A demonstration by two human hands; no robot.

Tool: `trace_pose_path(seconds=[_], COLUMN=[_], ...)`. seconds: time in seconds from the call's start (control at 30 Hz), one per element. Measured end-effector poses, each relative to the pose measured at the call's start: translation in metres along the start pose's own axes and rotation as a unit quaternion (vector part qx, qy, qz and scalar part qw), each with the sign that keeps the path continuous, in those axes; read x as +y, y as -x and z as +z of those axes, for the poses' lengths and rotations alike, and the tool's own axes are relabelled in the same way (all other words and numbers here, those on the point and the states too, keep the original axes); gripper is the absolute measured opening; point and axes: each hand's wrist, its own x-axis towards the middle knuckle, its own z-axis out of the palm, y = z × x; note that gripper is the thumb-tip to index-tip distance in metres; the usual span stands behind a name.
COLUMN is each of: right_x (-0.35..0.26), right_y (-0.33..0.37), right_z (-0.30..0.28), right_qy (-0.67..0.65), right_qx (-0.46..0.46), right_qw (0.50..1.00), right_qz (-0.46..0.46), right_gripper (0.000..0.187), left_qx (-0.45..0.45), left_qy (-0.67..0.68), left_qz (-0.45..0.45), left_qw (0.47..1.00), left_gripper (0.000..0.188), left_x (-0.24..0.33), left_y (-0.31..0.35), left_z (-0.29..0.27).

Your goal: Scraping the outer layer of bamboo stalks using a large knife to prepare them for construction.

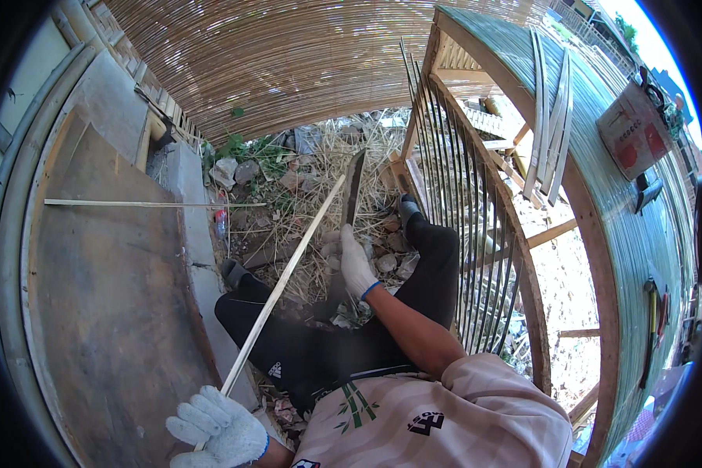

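Head view: The left hand (222, 429), gloved, is closed around the lower part of a long pale strip (281, 288). The strip extends from this hand diagonally forward and right; its far end sits beside the blade (355, 189), contact indeterminable. The right hand (355, 265), gloved, ahead and right of the left, grips the blade's lower end, blade upward. A thin strip (132, 203) lies across the board (109, 304), forward-left of the left hand. A wooden frame (598, 257) stands right of the right hand.

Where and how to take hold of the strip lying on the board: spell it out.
Pinch the strip at its right end, probably from the right: it lies across the board, thin and straight, and that end juts past the edge, likely leaving room beneath.
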Motion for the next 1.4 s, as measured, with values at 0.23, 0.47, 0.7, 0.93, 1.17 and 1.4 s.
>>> trace_pose_path(seconds=[0.23, 0.47, 0.7, 0.93, 1.17, 1.4], right_x=[-0.027, -0.040, -0.052, -0.073, -0.088, -0.088], right_y=[-0.003, 0.013, 0.047, 0.052, 0.063, 0.117], right_z=[0.033, 0.054, 0.068, 0.062, 0.043, 0.026], right_qy=[-0.111, 0.019, 0.115, 0.150, 0.454, 0.637], right_qx=[0.002, -0.026, -0.073, -0.093, -0.049, -0.191], right_qw=[0.994, 0.998, 0.987, 0.981, 0.876, 0.692], right_qz=[-0.023, -0.062, -0.091, -0.081, -0.158, -0.282], right_gripper=[0.031, 0.027, 0.032, 0.031, 0.037, 0.056], left_qx=[0.061, 0.260, 0.017, -0.145, -0.018, 0.031], left_qy=[-0.150, 0.134, -0.351, -0.347, -0.152, -0.169], left_qz=[-0.033, -0.518, -0.336, -0.528, -0.598, -0.603], left_qw=[0.986, 0.804, 0.874, 0.762, 0.787, 0.779], left_gripper=[0.085, 0.087, 0.057, 0.031, 0.030, 0.024], left_x=[-0.004, 0.027, -0.019, -0.070, -0.108, -0.112], left_y=[0.062, 0.162, 0.079, 0.065, 0.059, 0.038], left_z=[-0.052, -0.082, -0.052, -0.080, -0.067, -0.056])
